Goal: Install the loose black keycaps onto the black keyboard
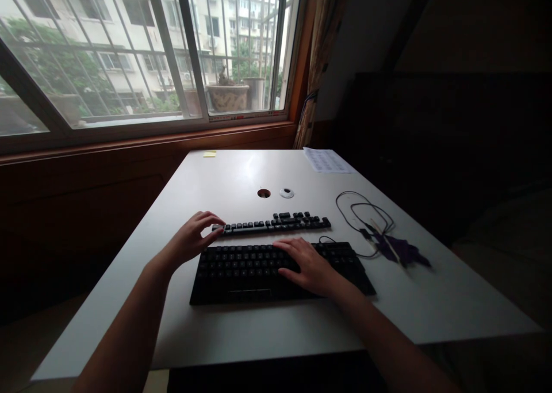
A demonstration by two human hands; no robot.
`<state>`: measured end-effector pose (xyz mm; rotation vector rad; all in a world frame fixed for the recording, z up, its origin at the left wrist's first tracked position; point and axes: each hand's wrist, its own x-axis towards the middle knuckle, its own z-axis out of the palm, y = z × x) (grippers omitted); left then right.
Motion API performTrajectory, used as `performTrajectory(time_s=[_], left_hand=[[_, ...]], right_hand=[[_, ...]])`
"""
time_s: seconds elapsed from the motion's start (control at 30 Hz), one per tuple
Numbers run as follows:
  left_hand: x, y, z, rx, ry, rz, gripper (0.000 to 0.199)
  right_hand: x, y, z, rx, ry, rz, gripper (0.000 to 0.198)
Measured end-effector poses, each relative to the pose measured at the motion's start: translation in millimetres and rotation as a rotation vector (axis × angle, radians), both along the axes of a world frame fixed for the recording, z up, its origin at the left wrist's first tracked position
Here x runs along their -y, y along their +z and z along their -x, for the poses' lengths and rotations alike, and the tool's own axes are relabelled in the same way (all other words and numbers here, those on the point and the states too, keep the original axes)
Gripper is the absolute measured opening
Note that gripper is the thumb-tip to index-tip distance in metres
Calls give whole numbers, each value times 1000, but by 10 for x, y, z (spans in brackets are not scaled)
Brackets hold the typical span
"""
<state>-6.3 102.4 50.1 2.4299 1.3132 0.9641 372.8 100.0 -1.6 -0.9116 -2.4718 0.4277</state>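
A barred window (196, 71) lights the room from the left and leaves the right side in deep shadow, with a white table (233, 186) reaching from beneath the sill toward the person. Farthest left over the tabletop, the left hand (202, 231) curls at the left end of a line of loose keycaps (259, 227), thumb and index finger only narrowly apart around the end piece; in this dim light I cannot tell whether they grip it or merely touch it. Behind that hand, near the table's far edge, lies a yellow note (209, 154). The keyboard (241, 266) sits in front of the line, nearer the person, with a hole (264, 193) and a white ring (290, 195) beyond the keycaps. Right of the keyboard's middle, the right hand (304, 260) rests over the keys, fingers spread and thumb held well away, apparently steadying it. The step in hand seems to be handling that end keycap; the next move would call for a small, sure pinch that leaves its neighbours undisturbed. Farther right come a printed sheet (328, 161) at the back, then a looped dark cable and a purple cloth (397, 249).
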Motion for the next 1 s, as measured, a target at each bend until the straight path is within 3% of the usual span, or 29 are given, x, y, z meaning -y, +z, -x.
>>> performTrajectory(time_s=[0.13, 0.33, 0.47, 0.83, 1.0], left_hand=[[229, -67, 48, -109, -112, 39, 32], [576, -462, 303, -95, -28, 118, 64], [620, -637, 352, -13, -5, 136, 69], [616, -638, 333, 5, 1, 143, 67], [618, -623, 314, -11, -11, 115, 59]], right_hand=[[0, -3, -5, -12, 0, 12, 62], [8, 21, -6, -35, 7, 29, 63], [5, 5, -3, -59, 9, 27, 65], [-12, -29, -4, -65, 10, -11, 66], [9, -8, 16, -38, 25, -64, 55]])
